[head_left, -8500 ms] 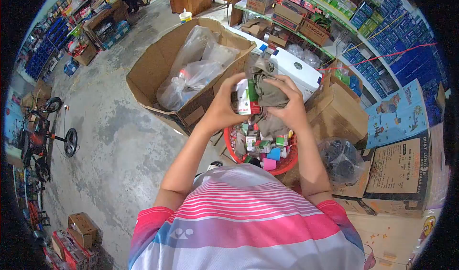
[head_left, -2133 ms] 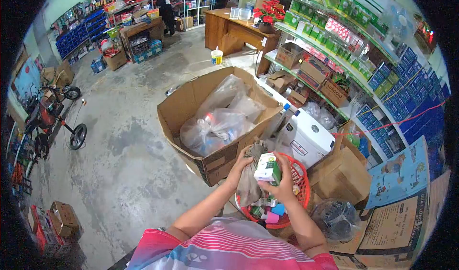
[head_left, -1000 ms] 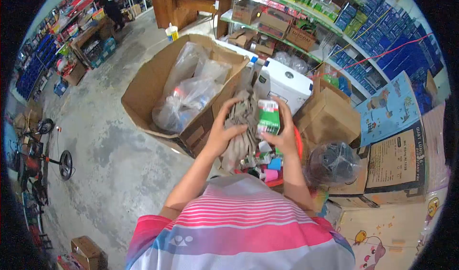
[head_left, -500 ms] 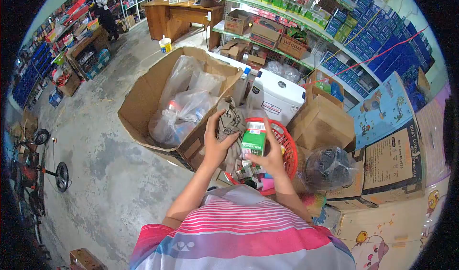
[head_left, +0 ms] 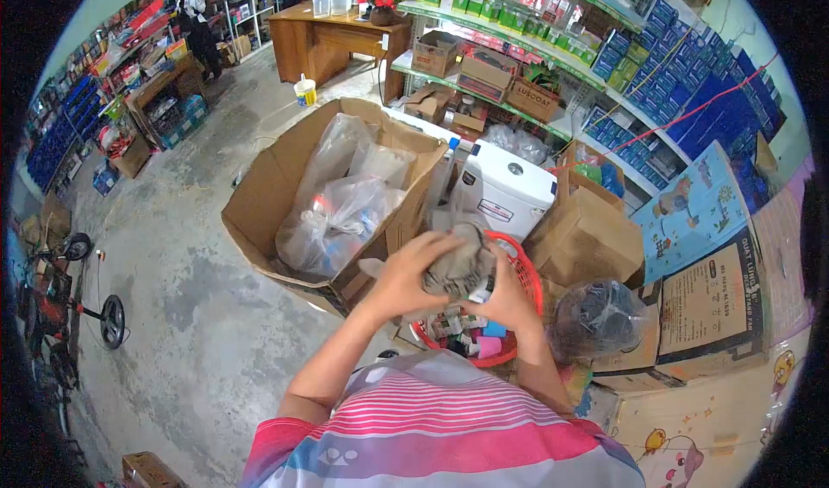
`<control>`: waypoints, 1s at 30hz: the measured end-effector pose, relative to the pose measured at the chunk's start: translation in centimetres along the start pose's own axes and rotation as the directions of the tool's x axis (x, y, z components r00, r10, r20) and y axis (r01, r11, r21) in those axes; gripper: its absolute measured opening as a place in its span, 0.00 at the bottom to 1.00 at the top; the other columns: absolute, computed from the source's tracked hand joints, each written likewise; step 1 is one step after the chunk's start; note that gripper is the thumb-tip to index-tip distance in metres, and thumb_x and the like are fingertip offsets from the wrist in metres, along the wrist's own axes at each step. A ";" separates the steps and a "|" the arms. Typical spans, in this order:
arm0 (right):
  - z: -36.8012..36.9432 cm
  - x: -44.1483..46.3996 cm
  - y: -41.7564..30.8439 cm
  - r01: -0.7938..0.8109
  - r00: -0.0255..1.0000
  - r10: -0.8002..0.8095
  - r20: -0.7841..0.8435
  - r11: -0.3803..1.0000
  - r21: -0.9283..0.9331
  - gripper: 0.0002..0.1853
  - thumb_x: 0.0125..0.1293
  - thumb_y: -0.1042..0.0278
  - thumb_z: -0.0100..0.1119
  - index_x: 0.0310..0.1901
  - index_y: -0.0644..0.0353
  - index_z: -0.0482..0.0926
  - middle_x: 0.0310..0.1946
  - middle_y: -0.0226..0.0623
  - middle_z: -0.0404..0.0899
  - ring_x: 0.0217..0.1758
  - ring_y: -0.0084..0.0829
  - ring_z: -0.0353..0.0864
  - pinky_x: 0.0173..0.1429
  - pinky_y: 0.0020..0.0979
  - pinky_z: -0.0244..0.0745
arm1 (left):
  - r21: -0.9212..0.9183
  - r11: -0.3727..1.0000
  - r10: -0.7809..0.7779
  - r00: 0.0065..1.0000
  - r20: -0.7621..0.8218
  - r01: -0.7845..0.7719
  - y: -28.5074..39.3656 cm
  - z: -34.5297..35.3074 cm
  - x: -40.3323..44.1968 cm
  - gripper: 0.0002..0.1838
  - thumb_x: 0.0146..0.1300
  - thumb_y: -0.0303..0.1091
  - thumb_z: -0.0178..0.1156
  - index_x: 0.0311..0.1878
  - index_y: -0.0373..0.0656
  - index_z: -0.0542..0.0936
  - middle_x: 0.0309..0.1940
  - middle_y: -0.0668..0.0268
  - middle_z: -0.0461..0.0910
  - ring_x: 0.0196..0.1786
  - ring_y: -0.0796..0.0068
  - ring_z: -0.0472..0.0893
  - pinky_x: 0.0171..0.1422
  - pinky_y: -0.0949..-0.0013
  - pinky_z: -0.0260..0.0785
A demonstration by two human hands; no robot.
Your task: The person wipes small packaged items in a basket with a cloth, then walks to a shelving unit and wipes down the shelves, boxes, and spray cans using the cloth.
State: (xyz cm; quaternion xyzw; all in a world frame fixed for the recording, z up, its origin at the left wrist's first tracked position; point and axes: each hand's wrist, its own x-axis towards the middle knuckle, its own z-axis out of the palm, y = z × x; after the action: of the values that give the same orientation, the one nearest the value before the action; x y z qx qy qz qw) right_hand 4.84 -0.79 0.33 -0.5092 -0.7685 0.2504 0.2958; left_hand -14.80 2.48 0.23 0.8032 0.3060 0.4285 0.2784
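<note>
A crumpled grey-brown cloth [head_left: 458, 262] is bunched between my two hands, above a red plastic basket [head_left: 528, 282]. My left hand [head_left: 413, 274] has its fingers wrapped round the cloth from the left. On the right, my right hand [head_left: 509, 294] grips the small green and white box [head_left: 482, 289], which the cloth mostly covers. Small boxes, a pink cup [head_left: 488, 346] and a blue cup [head_left: 494, 329] lie in the basket below.
An open carton [head_left: 250, 220] with plastic bags stands left of the basket. Behind are a white tank-like item [head_left: 509, 190] and shelves [head_left: 509, 34]. Cartons [head_left: 587, 237] and a bagged black object [head_left: 600, 320] are on the right. A person [head_left: 199, 26] stands far back left.
My left hand has brought the cloth rightward over the green and white box, which showed uncovered half a second ago. Both hands are now close together.
</note>
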 end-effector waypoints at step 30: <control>3.9 0.4 1.6 0.210 0.804 -0.023 -0.595 0.946 0.247 0.54 0.36 0.74 0.68 0.64 0.64 0.42 0.62 0.46 0.48 0.66 0.40 0.47 0.67 0.37 0.41 | -0.180 0.984 -0.051 0.983 -0.175 0.019 -2.0 3.4 -4.0 0.39 0.32 0.37 0.67 0.55 0.44 0.66 0.51 0.55 0.65 0.56 0.56 0.66 0.60 0.62 0.57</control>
State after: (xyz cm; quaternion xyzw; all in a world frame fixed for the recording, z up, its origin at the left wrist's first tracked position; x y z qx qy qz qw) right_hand 2.92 -0.18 -3.41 -0.4615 -0.6230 0.1769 0.6063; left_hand -14.21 0.28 -4.89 0.7281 0.3046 0.5193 0.3278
